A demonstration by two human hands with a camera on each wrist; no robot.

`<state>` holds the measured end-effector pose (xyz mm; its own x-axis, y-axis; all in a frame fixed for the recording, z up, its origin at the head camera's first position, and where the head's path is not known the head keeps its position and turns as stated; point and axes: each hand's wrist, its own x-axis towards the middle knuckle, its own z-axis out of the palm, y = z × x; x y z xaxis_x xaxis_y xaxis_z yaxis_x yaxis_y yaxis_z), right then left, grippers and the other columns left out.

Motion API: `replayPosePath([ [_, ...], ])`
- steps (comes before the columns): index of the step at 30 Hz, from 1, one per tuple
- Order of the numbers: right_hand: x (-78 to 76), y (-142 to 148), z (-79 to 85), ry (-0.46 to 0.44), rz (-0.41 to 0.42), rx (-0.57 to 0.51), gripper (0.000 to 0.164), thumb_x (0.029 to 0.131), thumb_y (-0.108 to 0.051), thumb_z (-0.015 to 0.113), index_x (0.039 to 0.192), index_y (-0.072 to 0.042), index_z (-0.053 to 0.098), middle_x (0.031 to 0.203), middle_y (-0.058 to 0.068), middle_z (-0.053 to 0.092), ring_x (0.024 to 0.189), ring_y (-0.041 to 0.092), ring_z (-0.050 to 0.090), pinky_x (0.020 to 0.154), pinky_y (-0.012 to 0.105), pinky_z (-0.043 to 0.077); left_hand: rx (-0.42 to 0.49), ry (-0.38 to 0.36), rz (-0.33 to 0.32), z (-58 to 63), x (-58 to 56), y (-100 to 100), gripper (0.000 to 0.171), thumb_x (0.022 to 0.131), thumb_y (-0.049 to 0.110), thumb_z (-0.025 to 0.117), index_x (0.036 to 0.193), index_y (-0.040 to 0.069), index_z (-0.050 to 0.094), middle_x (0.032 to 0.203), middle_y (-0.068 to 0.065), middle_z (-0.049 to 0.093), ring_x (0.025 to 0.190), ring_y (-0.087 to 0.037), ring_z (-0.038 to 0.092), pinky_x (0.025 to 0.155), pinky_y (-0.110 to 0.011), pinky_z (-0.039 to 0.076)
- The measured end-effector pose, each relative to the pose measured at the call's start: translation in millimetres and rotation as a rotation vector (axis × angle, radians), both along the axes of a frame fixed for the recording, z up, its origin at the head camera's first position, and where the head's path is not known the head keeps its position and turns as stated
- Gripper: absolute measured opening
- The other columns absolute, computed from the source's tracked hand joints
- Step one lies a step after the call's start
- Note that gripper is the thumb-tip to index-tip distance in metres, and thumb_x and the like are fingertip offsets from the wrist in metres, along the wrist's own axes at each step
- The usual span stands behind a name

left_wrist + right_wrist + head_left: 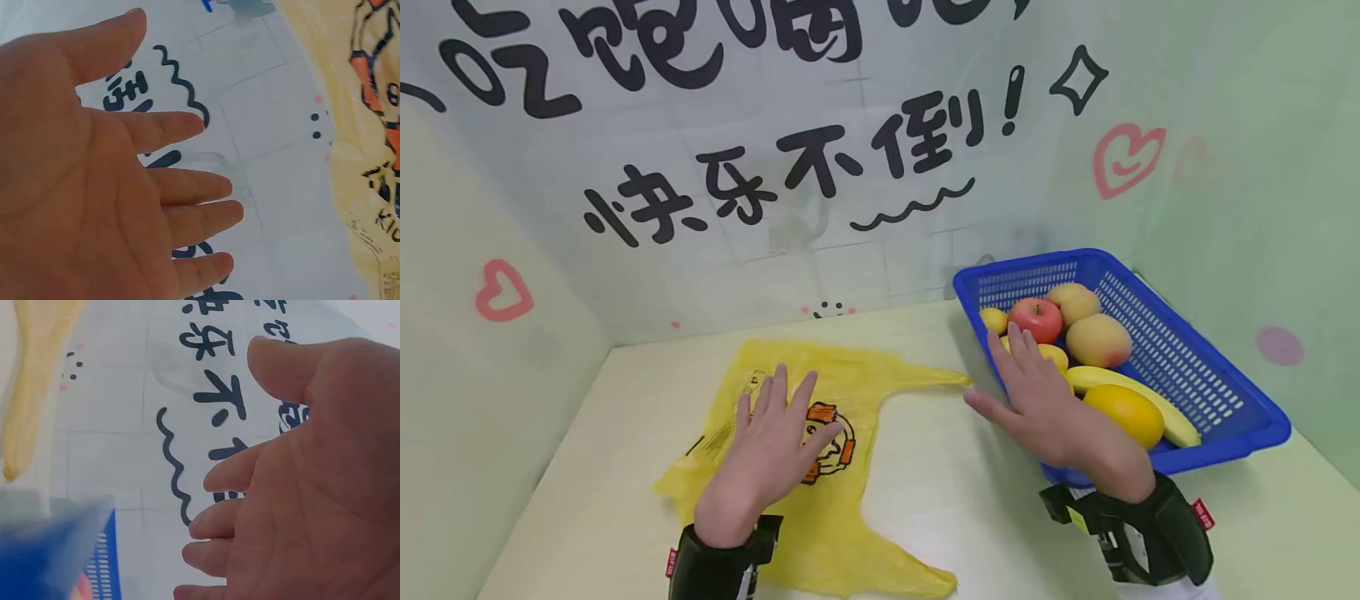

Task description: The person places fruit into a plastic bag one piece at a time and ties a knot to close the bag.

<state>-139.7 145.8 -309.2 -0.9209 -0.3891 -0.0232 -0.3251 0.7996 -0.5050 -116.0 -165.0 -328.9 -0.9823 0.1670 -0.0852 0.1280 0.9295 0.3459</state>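
My left hand, fingers straight and spread, hovers over a yellow plastic bag lying flat on the table. A printed cartoon figure shows on the bag beside the thumb. In the left wrist view the palm faces the camera and holds nothing. Over the near left side of a blue basket is my right hand, its fingers extended and its thumb apart. Bare, too, is the right palm in the right wrist view. The basket holds a red apple, peaches, a banana and an orange-yellow fruit.
The pale table meets a back wall printed with black lettering, and side walls stand left and right. A small yellow fruit sits in the basket's far left corner. One bag handle reaches toward the basket.
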Motion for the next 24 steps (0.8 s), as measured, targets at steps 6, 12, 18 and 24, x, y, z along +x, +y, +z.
replayPosePath([
  [6, 5.7, -13, -18.0, -0.008, -0.032, 0.045, 0.088, 0.098, -0.054, 0.048, 0.157, 0.000, 0.011, 0.163, 0.027, -0.002, 0.150, 0.050, -0.002, 0.114, 0.071, 0.004, -0.047, -0.109, 0.017, -27.7, -6.6, -18, 0.079, 0.099, 0.051, 0.050, 0.158, 0.010, 0.019, 0.162, -0.029, 0.004, 0.149, -0.051, 0.006, 0.116, -0.069, 0.000],
  [12, 5.4, -17, -35.0, 0.046, -0.118, 0.123, 0.085, 0.098, -0.044, 0.055, 0.154, 0.007, 0.017, 0.161, 0.033, 0.002, 0.148, 0.053, 0.005, 0.113, 0.072, 0.009, -0.029, -0.195, 0.030, -56.5, -18.1, -22, 0.087, 0.093, 0.057, 0.057, 0.158, 0.013, 0.019, 0.162, -0.031, 0.005, 0.149, -0.053, 0.007, 0.114, -0.073, 0.005],
  [18, -0.1, -13, -46.1, 0.094, -0.130, 0.135, 0.073, 0.099, -0.019, 0.057, 0.152, 0.009, 0.018, 0.159, 0.036, 0.007, 0.145, 0.056, 0.015, 0.112, 0.068, 0.022, -0.030, -0.265, 0.050, -71.0, -23.8, -19, 0.098, 0.087, 0.057, 0.066, 0.159, 0.017, 0.014, 0.162, -0.031, 0.000, 0.148, -0.054, 0.003, 0.110, -0.077, 0.008],
  [24, -4.3, -8, -49.3, 0.100, -0.069, 0.084, 0.074, 0.089, 0.010, 0.054, 0.152, 0.011, 0.015, 0.158, 0.036, 0.008, 0.145, 0.053, 0.019, 0.111, 0.063, 0.027, -0.019, -0.293, 0.082, -78.3, -26.7, -25, 0.098, 0.088, 0.058, 0.064, 0.160, 0.018, 0.009, 0.161, -0.031, -0.006, 0.148, -0.054, -0.003, 0.107, -0.080, 0.009],
])
